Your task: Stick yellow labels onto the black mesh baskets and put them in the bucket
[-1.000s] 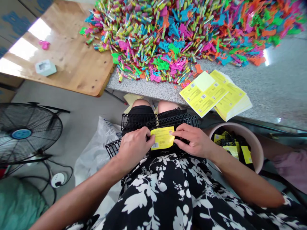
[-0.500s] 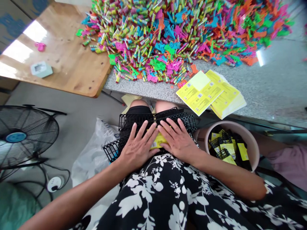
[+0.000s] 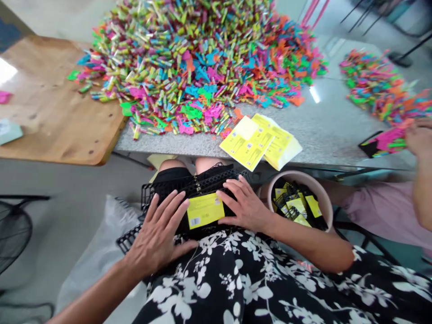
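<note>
The left hand (image 3: 160, 229) is spread wide and grips nothing. The right hand (image 3: 248, 204) is loose too, its fingertips touching the right end of the yellow label (image 3: 205, 211). If the hands push unevenly, the label might wrinkle or go crooked. If a knee (image 3: 204, 164) tips, the black mesh pieces (image 3: 130, 236) could slide off. The label lies between the hands, print side up; it is hard to tell if the left hand touches it. To the right, a bin (image 3: 324, 186) holds yellow tags (image 3: 314, 205). Ahead, yellow sheets (image 3: 248, 146) lie on the table (image 3: 320, 130) by a pile of bright toys (image 3: 192, 72).
</note>
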Available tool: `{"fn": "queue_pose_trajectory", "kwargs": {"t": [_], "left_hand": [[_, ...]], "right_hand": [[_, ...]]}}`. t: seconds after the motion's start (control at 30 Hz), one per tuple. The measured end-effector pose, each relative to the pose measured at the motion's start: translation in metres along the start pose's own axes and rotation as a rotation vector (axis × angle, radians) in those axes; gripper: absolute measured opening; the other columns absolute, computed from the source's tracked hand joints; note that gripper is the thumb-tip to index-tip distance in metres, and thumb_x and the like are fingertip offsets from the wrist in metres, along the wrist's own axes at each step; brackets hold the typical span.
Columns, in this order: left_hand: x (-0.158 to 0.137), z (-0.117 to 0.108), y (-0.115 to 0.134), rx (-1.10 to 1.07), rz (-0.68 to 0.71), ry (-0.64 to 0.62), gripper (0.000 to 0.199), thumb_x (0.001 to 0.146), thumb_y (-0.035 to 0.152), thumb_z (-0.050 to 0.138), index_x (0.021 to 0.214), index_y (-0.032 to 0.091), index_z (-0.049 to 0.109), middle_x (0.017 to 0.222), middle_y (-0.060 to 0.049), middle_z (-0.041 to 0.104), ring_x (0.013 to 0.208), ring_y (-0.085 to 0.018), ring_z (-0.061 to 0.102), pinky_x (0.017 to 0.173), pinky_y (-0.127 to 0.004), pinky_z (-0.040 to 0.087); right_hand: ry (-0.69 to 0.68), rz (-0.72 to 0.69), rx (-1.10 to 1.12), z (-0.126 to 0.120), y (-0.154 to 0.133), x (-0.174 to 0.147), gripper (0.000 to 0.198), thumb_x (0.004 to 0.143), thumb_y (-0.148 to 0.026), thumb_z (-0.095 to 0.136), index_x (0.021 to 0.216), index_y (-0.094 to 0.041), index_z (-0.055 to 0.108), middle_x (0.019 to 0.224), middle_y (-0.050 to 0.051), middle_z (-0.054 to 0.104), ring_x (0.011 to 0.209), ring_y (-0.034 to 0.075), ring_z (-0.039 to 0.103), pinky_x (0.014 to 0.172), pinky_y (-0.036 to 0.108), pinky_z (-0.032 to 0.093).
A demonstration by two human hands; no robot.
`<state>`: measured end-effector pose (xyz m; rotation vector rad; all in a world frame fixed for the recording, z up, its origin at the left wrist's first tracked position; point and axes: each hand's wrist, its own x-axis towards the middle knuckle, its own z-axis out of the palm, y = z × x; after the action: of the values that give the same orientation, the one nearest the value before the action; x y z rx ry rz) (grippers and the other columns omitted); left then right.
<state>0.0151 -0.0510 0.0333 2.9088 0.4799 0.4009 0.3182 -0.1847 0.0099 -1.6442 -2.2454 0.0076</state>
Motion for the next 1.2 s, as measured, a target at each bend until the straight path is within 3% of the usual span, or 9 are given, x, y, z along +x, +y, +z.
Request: {"fn": "queue_pose_trajectory", "kwargs": {"t": [0.1, 0.2, 0.33, 0.47, 0.63, 0.73, 0.93, 1.03, 1.2], "left_hand": [[0.017, -0.016, -0.009, -0.113, 0.019, 0.122, 0.093, 0.099, 0.056, 0.061, 0.173, 0.023, 0.016, 0.176, -0.018, 0.026, 0.161, -0.042, 0.027, 0.131, -0.066, 0.018], [0.049, -0.021, -0.016, -0.198, -0.126, 0.158, 0.077, 0.103, 0.044, 0.058, 0.170, 0.025, 0.026, 0.171, -0.015, 0.036, 0.157, -0.036, 0.037, 0.130, -0.059, 0.028], [0.100, -0.004, -0.028, -0.313, -0.193, 0.056, 0.057, 0.104, 0.047, 0.058, 0.153, 0.021, 0.052, 0.154, -0.013, 0.058, 0.143, -0.030, 0.055, 0.123, -0.046, 0.042], [0.137, 0.004, -0.039, -0.470, -0.119, -0.084, 0.053, 0.108, 0.050, 0.048, 0.151, 0.020, 0.056, 0.150, -0.012, 0.063, 0.139, -0.030, 0.058, 0.122, -0.045, 0.042], [0.159, -0.001, -0.036, -0.898, -0.200, -0.172, 0.056, 0.109, 0.056, 0.040, 0.147, 0.021, 0.061, 0.139, -0.012, 0.071, 0.129, -0.031, 0.066, 0.115, -0.044, 0.049], [0.162, 0.000, -0.025, -1.183, -0.259, -0.236, 0.061, 0.106, 0.058, 0.050, 0.153, 0.019, 0.054, 0.140, -0.015, 0.070, 0.127, -0.032, 0.068, 0.110, -0.046, 0.054], [0.137, -0.010, -0.016, -1.200, -0.306, -0.416, 0.082, 0.086, 0.040, 0.085, 0.158, 0.028, 0.049, 0.150, -0.011, 0.064, 0.132, -0.032, 0.065, 0.112, -0.046, 0.055], [0.116, -0.020, -0.020, -1.179, -0.372, -0.516, 0.081, 0.089, 0.038, 0.081, 0.162, 0.030, 0.046, 0.140, -0.010, 0.071, 0.100, -0.024, 0.076, 0.083, -0.034, 0.066], [0.097, -0.024, -0.022, -1.298, -0.531, -0.609, 0.073, 0.094, 0.040, 0.074, 0.161, 0.029, 0.047, 0.126, -0.011, 0.073, 0.060, -0.011, 0.061, 0.046, -0.022, 0.053]], "right_hand": [[0.222, 0.068, 0.009, -0.011, 0.012, -0.026, 0.081, 0.096, -0.051, 0.072, 0.163, -0.020, 0.037, 0.135, 0.019, 0.064, 0.137, 0.035, 0.058, 0.128, 0.066, 0.034], [0.350, 0.249, 0.076, -0.010, 0.017, -0.056, 0.077, 0.096, -0.031, 0.073, 0.164, -0.026, 0.037, 0.132, 0.015, 0.066, 0.127, 0.031, 0.065, 0.121, 0.060, 0.047], [0.345, 0.598, 0.456, 0.003, 0.008, -0.063, 0.056, 0.098, -0.033, 0.069, 0.152, -0.027, 0.055, 0.134, 0.012, 0.066, 0.124, 0.027, 0.066, 0.110, 0.047, 0.058], [0.523, 0.970, 0.912, -0.007, 0.006, -0.060, 0.034, 0.096, -0.038, 0.072, 0.128, -0.027, 0.073, 0.104, 0.004, 0.075, 0.089, 0.019, 0.073, 0.087, 0.037, 0.062], [0.848, 1.229, 1.096, -0.029, 0.023, -0.084, 0.029, 0.083, -0.042, 0.085, 0.107, -0.028, 0.081, 0.088, 0.001, 0.078, 0.077, 0.018, 0.070, 0.079, 0.034, 0.059], [0.833, 1.252, 1.167, -0.022, 0.020, -0.083, 0.034, 0.081, -0.043, 0.087, 0.110, -0.028, 0.081, 0.088, 0.001, 0.078, 0.078, 0.018, 0.070, 0.079, 0.034, 0.057], [0.561, 1.189, 1.373, -0.001, 0.002, -0.046, 0.026, 0.090, -0.046, 0.080, 0.105, -0.026, 0.076, 0.085, 0.000, 0.075, 0.079, 0.018, 0.067, 0.079, 0.032, 0.054], [0.524, 1.017, 1.248, -0.004, -0.001, -0.038, 0.020, 0.097, -0.044, 0.072, 0.103, -0.026, 0.073, 0.102, 0.003, 0.074, 0.099, 0.021, 0.069, 0.093, 0.036, 0.053], [0.366, 0.766, 0.991, -0.017, -0.008, -0.036, 0.017, 0.101, -0.040, 0.065, 0.109, -0.026, 0.062, 0.118, 0.006, 0.068, 0.109, 0.021, 0.066, 0.098, 0.037, 0.054]]}}
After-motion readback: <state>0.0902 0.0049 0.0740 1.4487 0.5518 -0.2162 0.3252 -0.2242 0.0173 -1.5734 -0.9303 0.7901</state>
